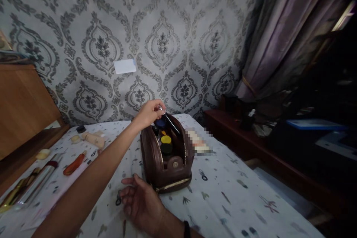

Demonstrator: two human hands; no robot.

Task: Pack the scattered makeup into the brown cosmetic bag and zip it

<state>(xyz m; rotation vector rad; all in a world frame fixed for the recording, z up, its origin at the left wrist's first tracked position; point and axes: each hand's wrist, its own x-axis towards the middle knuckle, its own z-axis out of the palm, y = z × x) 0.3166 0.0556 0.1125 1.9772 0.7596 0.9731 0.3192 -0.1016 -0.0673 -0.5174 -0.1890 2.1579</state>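
My left hand reaches over the back of a brown leather toiletry bag. Its fingers pinch the silver end of a slim black tube, which slants down into the bag's unzipped top. A round yellow lid, a dark round lid and a blue item show inside; the bag's deeper contents are hidden. In front of the bag, my right hand is palm up, its fingers loosely bent and apart, with nothing in them. A black band circles that wrist.
A patterned white cloth covers the table. On the left lie an orange-brown item, a silver tube and a beige tube. A partly pixelated card or packet lies right of the bag. A wooden cabinet stands left.
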